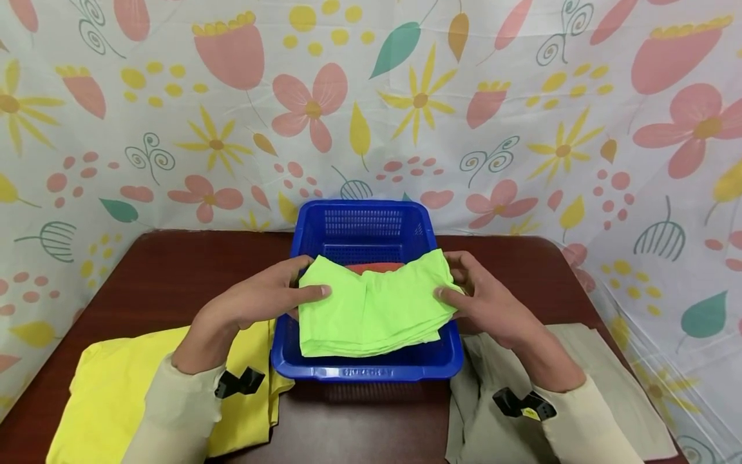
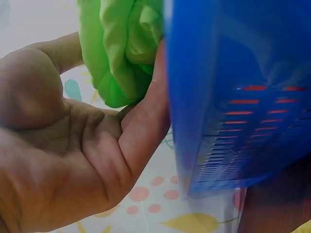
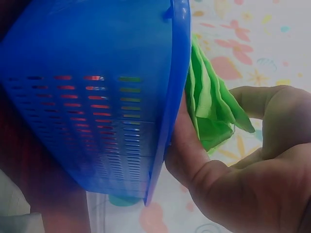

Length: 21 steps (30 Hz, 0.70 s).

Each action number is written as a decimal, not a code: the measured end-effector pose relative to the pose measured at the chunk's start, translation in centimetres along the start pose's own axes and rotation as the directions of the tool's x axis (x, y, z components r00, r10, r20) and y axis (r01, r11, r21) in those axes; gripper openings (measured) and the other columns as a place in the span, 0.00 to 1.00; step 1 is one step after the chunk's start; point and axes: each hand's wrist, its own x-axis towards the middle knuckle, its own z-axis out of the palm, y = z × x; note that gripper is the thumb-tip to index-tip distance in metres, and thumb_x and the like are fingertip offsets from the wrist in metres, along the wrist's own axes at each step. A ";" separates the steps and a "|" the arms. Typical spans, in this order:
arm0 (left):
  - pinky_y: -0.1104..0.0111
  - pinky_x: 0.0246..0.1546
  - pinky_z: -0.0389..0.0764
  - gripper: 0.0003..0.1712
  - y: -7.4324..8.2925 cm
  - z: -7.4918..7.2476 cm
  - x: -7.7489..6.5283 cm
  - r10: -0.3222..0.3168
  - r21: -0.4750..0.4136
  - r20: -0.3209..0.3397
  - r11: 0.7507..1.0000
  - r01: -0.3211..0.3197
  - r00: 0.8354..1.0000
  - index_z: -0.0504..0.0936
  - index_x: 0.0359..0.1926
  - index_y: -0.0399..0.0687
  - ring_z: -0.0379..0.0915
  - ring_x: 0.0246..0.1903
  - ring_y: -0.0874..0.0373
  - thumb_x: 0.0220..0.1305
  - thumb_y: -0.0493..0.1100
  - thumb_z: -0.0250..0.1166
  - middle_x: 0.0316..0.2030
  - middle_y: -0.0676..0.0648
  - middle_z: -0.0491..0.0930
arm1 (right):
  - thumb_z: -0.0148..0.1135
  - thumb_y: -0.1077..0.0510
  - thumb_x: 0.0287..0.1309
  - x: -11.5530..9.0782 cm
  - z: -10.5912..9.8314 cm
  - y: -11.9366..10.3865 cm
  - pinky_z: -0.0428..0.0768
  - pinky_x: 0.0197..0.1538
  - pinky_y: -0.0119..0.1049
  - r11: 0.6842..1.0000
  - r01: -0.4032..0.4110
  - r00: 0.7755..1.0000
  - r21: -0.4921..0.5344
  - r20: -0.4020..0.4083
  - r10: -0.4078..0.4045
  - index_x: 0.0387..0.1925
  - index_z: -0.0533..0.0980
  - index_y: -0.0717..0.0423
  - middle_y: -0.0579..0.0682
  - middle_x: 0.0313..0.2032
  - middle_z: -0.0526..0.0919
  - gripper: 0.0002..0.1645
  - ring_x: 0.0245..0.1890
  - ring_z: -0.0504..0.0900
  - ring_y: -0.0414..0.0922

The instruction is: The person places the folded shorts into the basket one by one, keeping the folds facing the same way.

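A folded lime-green cloth [image 1: 371,309] spans the opening of the blue plastic basket [image 1: 368,372], its layers bunched at both ends. My left hand [image 1: 261,299] grips its left end, thumb on top and fingers underneath. At the other end my right hand [image 1: 493,303] holds it the same way. In the left wrist view the left fingers [image 2: 146,121] lie between the cloth and the basket's side. The right wrist view shows the right fingers [image 3: 187,145] at the basket rim beneath the cloth layers. Inside the basket, behind the green cloth, part of a red-orange cloth [image 1: 375,267] shows.
A yellow folded garment [image 1: 127,380] lies on the dark wooden table [image 1: 348,425] at the left, under my left forearm. Grey-green folded fabric [image 1: 608,380] lies at the right, under my right forearm. A flower-printed curtain [image 1: 371,103] hangs behind the table.
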 end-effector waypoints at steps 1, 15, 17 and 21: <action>0.53 0.54 0.86 0.48 0.0 0.0 0.0 -0.013 0.010 -0.003 1.000 0.013 1.000 0.51 0.83 0.39 0.87 0.43 0.52 0.78 0.57 0.64 0.64 0.37 0.76 | 0.58 0.62 0.78 0.0 0.0 0.0 0.90 0.46 0.44 1.000 0.006 1.000 -0.008 0.000 -0.006 0.75 0.55 0.61 0.67 0.58 0.77 0.33 0.47 0.89 0.53; 0.57 0.47 0.89 0.37 -0.1 0.6 0.6 -0.031 0.046 0.022 0.998 0.030 0.999 0.62 0.74 0.37 0.89 0.36 0.49 0.77 0.52 0.67 0.52 0.40 0.83 | 0.64 0.60 0.75 -0.5 0.9 -0.4 0.78 0.35 0.35 0.962 0.072 0.996 -0.262 -0.031 -0.083 0.71 0.63 0.63 0.57 0.44 0.79 0.31 0.39 0.77 0.50; 0.56 0.47 0.89 0.36 -0.2 0.7 0.6 -0.041 0.082 -0.002 0.996 0.041 0.999 0.64 0.73 0.38 0.88 0.37 0.51 0.76 0.53 0.67 0.52 0.40 0.81 | 0.65 0.60 0.75 -0.6 1.0 -0.5 0.79 0.37 0.34 0.952 0.081 0.995 -0.295 -0.037 -0.096 0.71 0.63 0.63 0.56 0.45 0.80 0.31 0.40 0.78 0.49; 0.58 0.44 0.88 0.30 -0.2 1.0 0.6 -0.020 0.142 -0.023 0.990 0.023 1.000 0.68 0.67 0.39 0.85 0.39 0.54 0.76 0.51 0.68 0.48 0.43 0.81 | 0.66 0.59 0.73 -0.7 1.3 -0.7 0.81 0.42 0.34 0.925 0.098 0.992 -0.366 -0.041 -0.121 0.69 0.66 0.63 0.54 0.46 0.82 0.30 0.43 0.79 0.47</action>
